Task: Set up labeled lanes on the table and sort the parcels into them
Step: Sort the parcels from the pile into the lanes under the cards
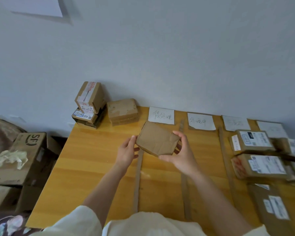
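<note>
While both hands meet over the wooden table [92, 159], a crumpled brown parcel [157, 142] hangs above the leftmost lane.

Largest is the smooth yellow table, split into lanes by thin cardboard strips [137, 181], with handwritten paper labels [161, 115] along its far edge by the wall. At the right, flat cardboard boxes [260, 166] with white shipping stickers fill the far lanes; at the back left stand a stack of two boxes [89, 103] and a plain box [123, 111]. The right hand [180, 155] grasps the parcel's near right corner, thumb below and fingers curled over its edge. The left hand [127, 151], fingers nearly straight, touches its left edge.
</note>
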Action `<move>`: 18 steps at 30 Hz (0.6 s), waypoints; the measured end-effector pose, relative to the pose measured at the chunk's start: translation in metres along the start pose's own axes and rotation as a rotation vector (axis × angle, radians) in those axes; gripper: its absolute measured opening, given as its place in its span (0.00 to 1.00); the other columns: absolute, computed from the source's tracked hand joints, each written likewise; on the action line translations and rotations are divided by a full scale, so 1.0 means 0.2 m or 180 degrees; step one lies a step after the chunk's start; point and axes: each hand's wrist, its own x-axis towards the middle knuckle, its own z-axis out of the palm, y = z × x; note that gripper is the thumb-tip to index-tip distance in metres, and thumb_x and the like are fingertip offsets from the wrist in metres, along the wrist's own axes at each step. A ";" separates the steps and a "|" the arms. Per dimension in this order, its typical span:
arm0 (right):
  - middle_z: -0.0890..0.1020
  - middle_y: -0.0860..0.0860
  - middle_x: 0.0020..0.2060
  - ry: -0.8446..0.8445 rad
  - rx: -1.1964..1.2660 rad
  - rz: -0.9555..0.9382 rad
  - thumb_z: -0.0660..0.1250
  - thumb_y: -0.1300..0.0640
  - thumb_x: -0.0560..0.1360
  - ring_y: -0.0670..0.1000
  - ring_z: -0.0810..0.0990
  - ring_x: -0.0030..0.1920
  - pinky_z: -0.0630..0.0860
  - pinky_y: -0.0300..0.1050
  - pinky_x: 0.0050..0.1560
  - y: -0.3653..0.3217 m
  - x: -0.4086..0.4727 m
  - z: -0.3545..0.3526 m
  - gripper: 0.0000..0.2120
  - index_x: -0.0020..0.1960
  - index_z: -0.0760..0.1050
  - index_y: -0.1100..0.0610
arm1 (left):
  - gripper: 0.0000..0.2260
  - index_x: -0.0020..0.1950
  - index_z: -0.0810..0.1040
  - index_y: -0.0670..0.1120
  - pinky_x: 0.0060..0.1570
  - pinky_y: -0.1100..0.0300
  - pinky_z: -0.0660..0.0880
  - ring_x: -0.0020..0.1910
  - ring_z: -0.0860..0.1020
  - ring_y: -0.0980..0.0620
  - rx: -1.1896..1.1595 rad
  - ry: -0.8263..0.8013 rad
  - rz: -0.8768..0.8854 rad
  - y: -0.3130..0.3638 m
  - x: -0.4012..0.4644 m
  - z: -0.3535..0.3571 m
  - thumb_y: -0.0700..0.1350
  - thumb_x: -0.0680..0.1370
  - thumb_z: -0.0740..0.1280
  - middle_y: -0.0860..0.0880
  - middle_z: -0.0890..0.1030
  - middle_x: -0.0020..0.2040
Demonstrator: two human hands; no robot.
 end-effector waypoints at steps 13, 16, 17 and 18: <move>0.79 0.47 0.57 0.1125 0.2077 0.1147 0.69 0.65 0.75 0.51 0.78 0.61 0.73 0.53 0.67 0.10 -0.01 -0.10 0.20 0.64 0.71 0.52 | 0.12 0.62 0.78 0.52 0.43 0.63 0.78 0.51 0.80 0.52 0.0116 -0.0316 -0.0082 -0.08 -0.05 0.09 0.44 0.82 0.59 0.49 0.82 0.55; 0.78 0.46 0.60 0.1015 0.1995 0.1180 0.68 0.70 0.74 0.51 0.76 0.64 0.70 0.55 0.69 0.13 -0.02 -0.10 0.27 0.69 0.70 0.52 | 0.11 0.59 0.79 0.51 0.53 0.58 0.76 0.56 0.79 0.53 0.0114 -0.0202 -0.0144 -0.09 -0.05 0.09 0.49 0.82 0.60 0.50 0.81 0.57; 0.78 0.47 0.62 0.0997 0.1956 0.1193 0.69 0.68 0.74 0.50 0.75 0.64 0.69 0.55 0.70 0.13 -0.03 -0.11 0.28 0.70 0.69 0.52 | 0.12 0.59 0.79 0.50 0.57 0.55 0.75 0.56 0.78 0.54 0.0113 -0.0186 -0.0165 -0.09 -0.05 0.10 0.50 0.82 0.60 0.51 0.81 0.56; 0.78 0.46 0.63 0.1006 0.1896 0.1218 0.70 0.65 0.74 0.49 0.75 0.64 0.68 0.55 0.70 0.13 -0.04 -0.11 0.27 0.71 0.69 0.51 | 0.12 0.58 0.79 0.49 0.58 0.54 0.74 0.56 0.78 0.55 0.0107 -0.0178 -0.0175 -0.09 -0.05 0.10 0.52 0.81 0.59 0.51 0.81 0.55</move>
